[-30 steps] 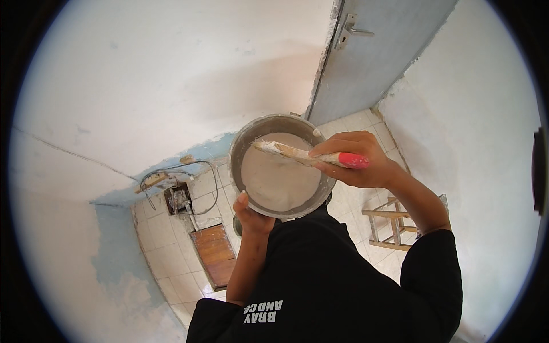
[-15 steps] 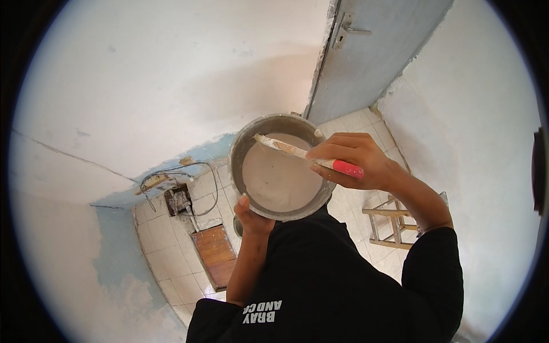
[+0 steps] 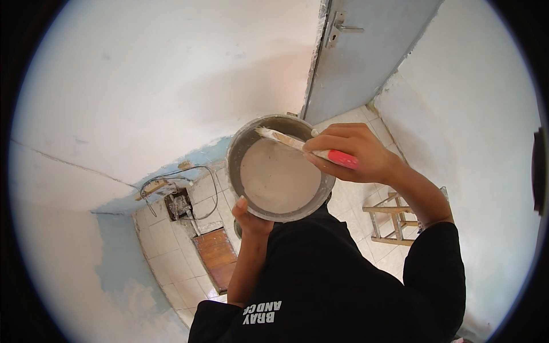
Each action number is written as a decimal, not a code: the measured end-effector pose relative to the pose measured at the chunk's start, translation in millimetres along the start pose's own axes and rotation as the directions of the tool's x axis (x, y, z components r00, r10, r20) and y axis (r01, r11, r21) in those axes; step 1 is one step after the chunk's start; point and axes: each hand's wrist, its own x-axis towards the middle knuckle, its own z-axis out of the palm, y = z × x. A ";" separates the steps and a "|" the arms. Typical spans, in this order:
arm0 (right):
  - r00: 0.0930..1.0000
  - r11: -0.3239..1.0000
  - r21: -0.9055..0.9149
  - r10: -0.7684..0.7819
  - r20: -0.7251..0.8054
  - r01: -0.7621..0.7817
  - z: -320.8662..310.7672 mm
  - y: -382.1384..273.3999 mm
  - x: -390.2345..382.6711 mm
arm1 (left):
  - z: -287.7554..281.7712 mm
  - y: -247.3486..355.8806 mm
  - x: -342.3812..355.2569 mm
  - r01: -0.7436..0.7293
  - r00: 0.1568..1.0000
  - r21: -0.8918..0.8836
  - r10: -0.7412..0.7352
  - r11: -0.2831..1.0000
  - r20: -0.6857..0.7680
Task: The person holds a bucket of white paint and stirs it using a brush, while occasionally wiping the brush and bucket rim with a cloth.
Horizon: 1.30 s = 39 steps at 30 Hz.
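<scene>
A round grey bucket [image 3: 233, 184] with pale, creamy paint [image 3: 279, 178] in it is held up in front of my body. My left hand [image 3: 251, 220] grips its near left rim, thumb on the edge and the other fingers hidden beneath. In my right hand [image 3: 357, 151], over the bucket's right side, is a paintbrush [image 3: 289, 142] with a red-ended handle. The fingers are closed round the handle. The brush tip lies near the inner far-left wall, above the paint surface; whether it touches the wall I cannot tell.
A patchy white wall [image 3: 171, 68] rises ahead, with a grey door [image 3: 366, 63] at the far right. Looped cable [image 3: 214, 188] hangs by a hole in the tiled floor [image 3: 171, 254] on the left, near a brown wooden board [image 3: 216, 251]. A wooden stool-like frame [image 3: 392, 217] stands right.
My right hand and the brush have shifted slightly up and left, bringing the tip closer to the far inner wall. The left hand keeps its grip on the bucket.
</scene>
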 end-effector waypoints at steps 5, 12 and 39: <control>0.977 0.992 -0.073 0.111 0.182 -0.100 2.4 -5.6 0.4 | -2.6 1.1 2.1 -0.038 0.999 0.057 0.036 0.998 0.027; 0.961 0.955 0.199 0.179 0.209 -0.221 18.1 -12.2 -2.1 | -5.9 -6.6 4.4 -0.023 0.998 -0.071 0.018 0.997 -0.066; 0.940 0.902 0.267 0.326 0.096 -0.340 14.1 14.2 31.6 | 2.5 -3.8 -5.2 -0.038 0.998 0.000 0.038 0.999 -0.042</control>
